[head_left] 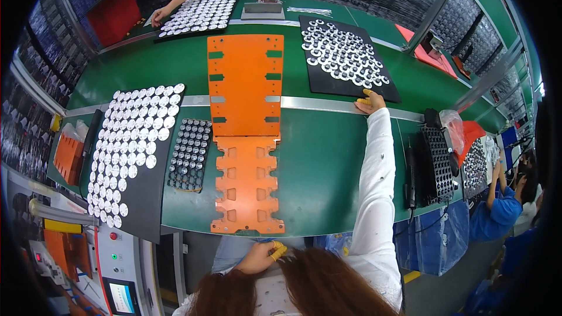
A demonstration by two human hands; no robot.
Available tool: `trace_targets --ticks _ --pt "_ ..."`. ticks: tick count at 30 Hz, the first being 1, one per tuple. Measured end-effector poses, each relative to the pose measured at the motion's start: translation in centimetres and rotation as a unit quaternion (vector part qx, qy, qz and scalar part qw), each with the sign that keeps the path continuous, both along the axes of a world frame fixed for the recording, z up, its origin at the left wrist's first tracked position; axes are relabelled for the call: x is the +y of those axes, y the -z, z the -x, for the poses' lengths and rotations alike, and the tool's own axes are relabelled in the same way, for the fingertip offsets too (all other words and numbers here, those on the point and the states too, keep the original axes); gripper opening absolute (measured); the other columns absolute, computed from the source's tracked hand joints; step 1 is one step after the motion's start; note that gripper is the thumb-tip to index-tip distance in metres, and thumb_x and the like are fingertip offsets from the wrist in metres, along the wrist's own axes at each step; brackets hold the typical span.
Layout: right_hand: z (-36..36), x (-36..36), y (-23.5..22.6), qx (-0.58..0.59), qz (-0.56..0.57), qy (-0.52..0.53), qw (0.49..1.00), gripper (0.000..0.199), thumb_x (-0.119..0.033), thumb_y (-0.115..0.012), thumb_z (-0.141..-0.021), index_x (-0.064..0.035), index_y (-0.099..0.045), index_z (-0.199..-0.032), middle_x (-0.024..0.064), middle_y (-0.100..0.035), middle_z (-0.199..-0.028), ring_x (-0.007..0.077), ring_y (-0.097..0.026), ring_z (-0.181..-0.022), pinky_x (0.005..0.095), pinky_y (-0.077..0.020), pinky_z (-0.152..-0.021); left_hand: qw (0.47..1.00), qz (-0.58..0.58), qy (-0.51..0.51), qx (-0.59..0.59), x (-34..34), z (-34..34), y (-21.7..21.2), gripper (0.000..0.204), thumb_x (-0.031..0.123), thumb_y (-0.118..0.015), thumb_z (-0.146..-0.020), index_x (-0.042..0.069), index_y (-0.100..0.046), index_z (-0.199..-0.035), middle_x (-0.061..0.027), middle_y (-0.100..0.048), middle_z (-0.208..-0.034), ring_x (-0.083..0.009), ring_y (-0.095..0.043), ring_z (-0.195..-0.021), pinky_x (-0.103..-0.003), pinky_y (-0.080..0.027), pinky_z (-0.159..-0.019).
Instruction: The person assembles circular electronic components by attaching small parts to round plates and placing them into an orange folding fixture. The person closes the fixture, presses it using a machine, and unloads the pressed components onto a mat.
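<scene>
R hand (pixel 371 103) at edge of blk board (pixel 326 83).

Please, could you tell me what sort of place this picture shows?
Probably a factory assembly workshop: there are long green workbenches, a black board beside the right hand bearing many round white parts, and a control panel with buttons.

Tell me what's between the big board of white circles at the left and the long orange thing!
The head view shows a small black tray holding round parts, on the green table.
</scene>
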State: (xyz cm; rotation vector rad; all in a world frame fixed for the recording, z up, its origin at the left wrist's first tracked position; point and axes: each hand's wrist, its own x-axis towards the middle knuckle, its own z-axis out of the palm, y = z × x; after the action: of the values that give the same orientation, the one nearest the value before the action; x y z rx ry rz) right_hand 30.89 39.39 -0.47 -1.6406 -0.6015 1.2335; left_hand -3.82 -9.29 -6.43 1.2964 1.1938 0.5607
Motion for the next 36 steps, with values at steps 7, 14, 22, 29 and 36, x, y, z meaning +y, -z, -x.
trace_targets --ticks 7,14,22,29,36 --pt "-0.3 -2.8 0.5 -0.134 -0.029 -0.098 0.986 0.026 -0.016 -0.053 -0.091 0.0025 -0.069 -0.100 0.0126 -0.069 -0.076 0.0190 -0.066 -0.053 0.0273 -0.0539 -0.049 0.996 -0.061 0.043 0.046 -0.4 0.1 0.0 0.016 0.013 -0.062 -0.096 0.001 -0.069 -0.105 -0.0099 -0.073 -0.092 -0.0168 -0.069 -0.083 -0.031 -0.054 -0.076" --pt "0.3 -4.7 3.8 -0.210 -0.181 -0.056 0.959 0.030 0.000 -0.046 -0.084 0.0067 -0.066 -0.105 0.0173 -0.071 -0.091 0.0203 -0.071 -0.066 0.0275 -0.0577 -0.056 1.000 -0.023 0.012 0.007 -0.7 0.4 1.2 0.017 0.013 -0.061 -0.098 -0.002 -0.068 -0.102 -0.0090 -0.073 -0.093 -0.0141 -0.069 -0.083 -0.029 -0.054 -0.077" --pt "-1.1 -1.1 2.6 0.029 -0.176 0.036 0.983 0.039 -0.009 -0.044 -0.091 0.0062 -0.059 -0.124 0.0222 -0.060 -0.114 0.0269 -0.064 -0.095 0.0317 -0.0577 -0.080 0.999 -0.020 0.021 -0.017 -0.7 -0.5 1.0 0.016 0.013 -0.061 -0.098 0.000 -0.068 -0.104 -0.0080 -0.073 -0.094 -0.0126 -0.067 -0.083 -0.028 -0.054 -0.076" --pt "-0.6 1.1 3.2 0.123 -0.170 0.015 0.978 0.044 -0.017 -0.040 -0.095 -0.0001 -0.053 -0.134 0.0208 -0.054 -0.130 0.0329 -0.056 -0.119 0.0399 -0.0427 -0.106 1.000 -0.001 0.024 -0.016 -0.3 -0.4 1.4 0.017 0.014 -0.059 -0.099 0.000 -0.068 -0.105 -0.0074 -0.073 -0.094 -0.0119 -0.066 -0.084 -0.029 -0.053 -0.077" --pt "-1.1 5.6 5.4 0.104 -0.222 -0.015 0.969 0.045 -0.018 -0.042 -0.095 -0.0034 -0.050 -0.137 0.0093 -0.055 -0.136 0.0256 -0.054 -0.123 0.0399 -0.0401 -0.104 0.998 0.055 -0.004 -0.033 1.5 -0.4 2.5 0.020 0.017 -0.063 -0.096 0.001 -0.069 -0.107 -0.0109 -0.073 -0.095 -0.0181 -0.069 -0.084 -0.032 -0.053 -0.077"
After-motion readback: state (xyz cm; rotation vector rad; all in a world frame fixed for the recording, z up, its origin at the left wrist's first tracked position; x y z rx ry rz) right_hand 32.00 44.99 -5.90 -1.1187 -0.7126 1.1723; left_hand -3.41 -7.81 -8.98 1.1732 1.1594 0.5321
